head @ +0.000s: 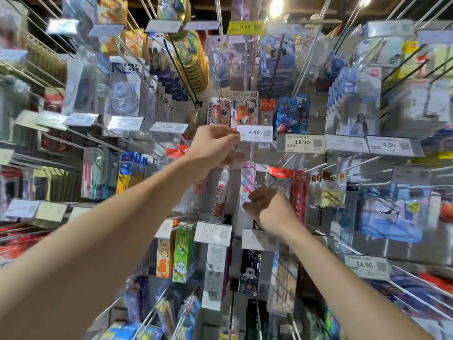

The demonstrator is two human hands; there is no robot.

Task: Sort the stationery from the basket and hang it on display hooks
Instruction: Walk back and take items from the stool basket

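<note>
Pack [247,177]: hung just above right hand [269,209], apparently pinched by its curled fingers to slide along hook [251,154]. Pinched tag [255,133] with left hand [213,146], likely to hold it clear.

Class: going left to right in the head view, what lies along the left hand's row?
16.90 price tag, left hand, 4.90 price tag, 18.90 price tag, 7.50 price tag, 4.50 price tag.
</note>
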